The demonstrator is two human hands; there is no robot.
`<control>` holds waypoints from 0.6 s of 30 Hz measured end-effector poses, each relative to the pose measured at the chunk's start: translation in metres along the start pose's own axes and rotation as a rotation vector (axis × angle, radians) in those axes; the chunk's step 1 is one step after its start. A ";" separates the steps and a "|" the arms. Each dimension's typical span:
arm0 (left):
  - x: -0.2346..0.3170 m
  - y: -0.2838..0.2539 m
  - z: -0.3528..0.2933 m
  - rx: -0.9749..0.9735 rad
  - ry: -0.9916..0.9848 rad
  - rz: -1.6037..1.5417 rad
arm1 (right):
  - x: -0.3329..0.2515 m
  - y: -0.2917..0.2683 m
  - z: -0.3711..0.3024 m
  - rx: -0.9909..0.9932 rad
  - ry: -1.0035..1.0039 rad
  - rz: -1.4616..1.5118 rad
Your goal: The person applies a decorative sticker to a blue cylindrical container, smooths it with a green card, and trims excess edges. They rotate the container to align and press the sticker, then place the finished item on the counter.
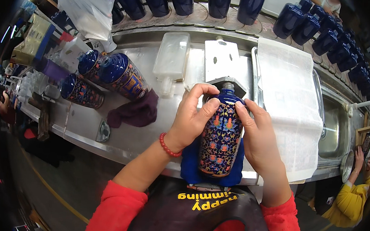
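Two hands, left hand (194, 114) and right hand (262, 137), on one bottle (221, 140) in head view. Left: thumb and bent index pinch its left shoulder. Right: thumb tip on front of right shoulder, fingers curled at the side. Forearms (144, 168) angle inward. Bottle is glossy dark blue, floral-patterned, clear neck, over soft blue cloth (191, 161) at metal worktop (84, 129) edge. Creased white paper (286, 101) to the right.

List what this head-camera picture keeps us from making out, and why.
Head view:
- Far side of the patterned bottle: faces away.
- Some fingers of the right hand: behind the hand itself.
- Anything under the white sheet: covered by it.
- Tops of the middle blue bottles: cut off by the upper edge.
- What the co-worker handles: too small.
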State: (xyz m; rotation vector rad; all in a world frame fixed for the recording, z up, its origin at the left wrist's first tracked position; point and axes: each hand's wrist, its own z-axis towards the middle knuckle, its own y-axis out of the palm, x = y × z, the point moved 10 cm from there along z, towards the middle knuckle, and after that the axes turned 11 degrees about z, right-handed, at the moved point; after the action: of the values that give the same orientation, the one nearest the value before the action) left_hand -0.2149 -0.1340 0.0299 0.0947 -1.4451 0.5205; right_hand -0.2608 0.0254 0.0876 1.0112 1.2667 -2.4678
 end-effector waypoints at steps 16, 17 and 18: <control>-0.004 -0.002 -0.007 0.145 0.033 -0.053 | 0.000 -0.002 -0.008 0.018 0.063 -0.008; -0.004 -0.002 -0.013 0.163 0.038 -0.036 | -0.001 -0.003 -0.012 0.024 0.067 0.003; -0.007 -0.004 -0.022 0.178 0.011 -0.049 | -0.002 -0.003 -0.018 0.027 0.074 0.015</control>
State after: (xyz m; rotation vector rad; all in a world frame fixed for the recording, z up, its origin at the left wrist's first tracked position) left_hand -0.1933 -0.1311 0.0207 0.2679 -1.3799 0.6083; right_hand -0.2522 0.0409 0.0841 1.1252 1.2451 -2.4638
